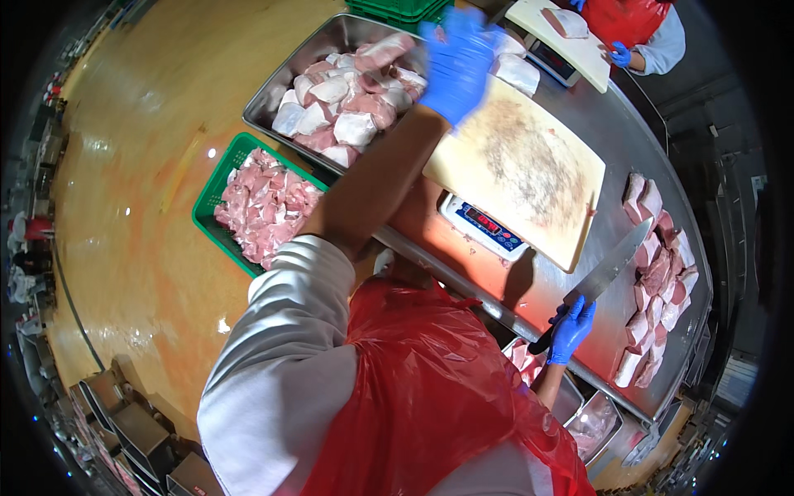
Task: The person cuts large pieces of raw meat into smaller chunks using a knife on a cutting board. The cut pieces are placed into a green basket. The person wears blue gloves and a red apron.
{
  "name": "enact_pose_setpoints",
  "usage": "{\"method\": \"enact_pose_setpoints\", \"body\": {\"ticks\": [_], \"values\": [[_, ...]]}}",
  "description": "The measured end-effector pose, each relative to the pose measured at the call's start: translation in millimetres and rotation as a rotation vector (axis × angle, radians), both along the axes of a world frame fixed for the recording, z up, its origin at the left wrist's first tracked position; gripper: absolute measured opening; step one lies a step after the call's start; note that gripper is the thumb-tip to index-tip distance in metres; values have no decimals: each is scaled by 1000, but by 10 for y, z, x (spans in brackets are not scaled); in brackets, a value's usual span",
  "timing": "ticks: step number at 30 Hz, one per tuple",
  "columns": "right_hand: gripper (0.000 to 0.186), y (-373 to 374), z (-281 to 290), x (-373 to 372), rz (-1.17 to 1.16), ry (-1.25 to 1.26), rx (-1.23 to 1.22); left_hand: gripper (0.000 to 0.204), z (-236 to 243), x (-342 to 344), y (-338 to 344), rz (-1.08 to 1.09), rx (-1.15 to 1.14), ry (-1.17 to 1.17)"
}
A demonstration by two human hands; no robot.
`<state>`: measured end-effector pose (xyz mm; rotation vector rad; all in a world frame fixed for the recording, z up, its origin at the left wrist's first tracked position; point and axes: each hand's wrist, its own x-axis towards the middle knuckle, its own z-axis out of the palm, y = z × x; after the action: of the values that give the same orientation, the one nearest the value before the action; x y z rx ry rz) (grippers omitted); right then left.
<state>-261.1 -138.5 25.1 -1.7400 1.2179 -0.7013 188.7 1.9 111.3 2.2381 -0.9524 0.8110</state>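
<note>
1. Red plastic apron [430,388] fills the near view.
2. Right hand [571,329], blue-gloved, grips a long steel knife [608,266] over the steel counter [616,136].
3. Left hand [456,62], blurred, fingers spread, hovers between the steel tray of pale meat chunks [351,103] and the cream cutting board [521,169].

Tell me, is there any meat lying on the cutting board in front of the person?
No: the cutting board on the scale is bare and only stained, while the meat sits in the steel tray and along the table.
</note>
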Motion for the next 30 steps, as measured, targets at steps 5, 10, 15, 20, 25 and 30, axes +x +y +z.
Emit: {"method": "enact_pose_setpoints", "body": {"ticks": [5,10,15,20,25,30], "values": [[24,95,63,-4,0,9,-58,24,-319,-1350,-868,-532,50,127],[26,109,-173,-799,-205,-30,-52,15,-135,-2319,-1606,-922,258,229],[28,-77,-451,-1846,-570,42,-49,26,-181,-3253,-2729,-1164,382,275],[25,-303,-696,-2603,-815,-35,-14,51,-1132,-3849,-3812,-1252,571,367],[25,-667,-968,-3355,-964,41,-19,69,-1715,-4630,-5182,-1201,858,296],[24,-789,-1261,-3769,-1015,54,83,87,-2103,-5332,-6593,-1015,505,228]]}}
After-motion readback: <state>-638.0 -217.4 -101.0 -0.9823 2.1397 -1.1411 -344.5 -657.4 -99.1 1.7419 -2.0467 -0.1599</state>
